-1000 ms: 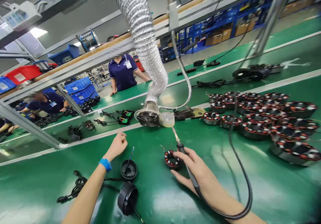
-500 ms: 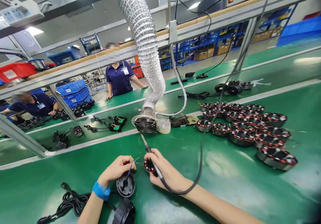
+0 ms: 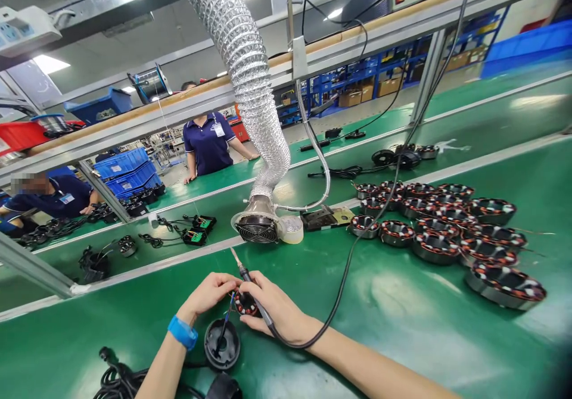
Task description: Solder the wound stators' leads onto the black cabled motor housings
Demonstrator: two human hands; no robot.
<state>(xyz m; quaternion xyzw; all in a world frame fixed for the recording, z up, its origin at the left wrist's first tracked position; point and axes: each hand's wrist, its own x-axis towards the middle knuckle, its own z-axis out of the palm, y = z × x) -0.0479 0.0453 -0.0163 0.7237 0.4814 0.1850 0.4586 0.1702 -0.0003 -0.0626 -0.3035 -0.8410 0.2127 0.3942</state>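
My right hand (image 3: 286, 312) is closed round a soldering iron (image 3: 261, 311), its tip pointing up and away to the left. The same hand also holds a small motor stator (image 3: 244, 305) with copper windings, partly hidden by the fingers. My left hand (image 3: 206, 296), a blue band at its wrist, pinches thin wires at the stator's left side; the fingertips partly hide them. Blue-purple wires (image 3: 229, 311) rise from an open round black housing (image 3: 223, 346) just below the hands. A second black part (image 3: 224, 387) shows at the bottom edge.
Several stators (image 3: 435, 238) are grouped at the right. A fume extraction duct (image 3: 254, 89) hangs down to a fan (image 3: 257, 230) beside a tape roll (image 3: 291, 230). Black cable (image 3: 118, 378) lies lower left. The iron's cord (image 3: 342, 292) crosses the bench. Two people stand or lean beyond.
My right hand has moved left with the soldering iron and stator, closing the gap to my left hand. The fingers of both hands now meet at the wires. The view has shifted slightly.
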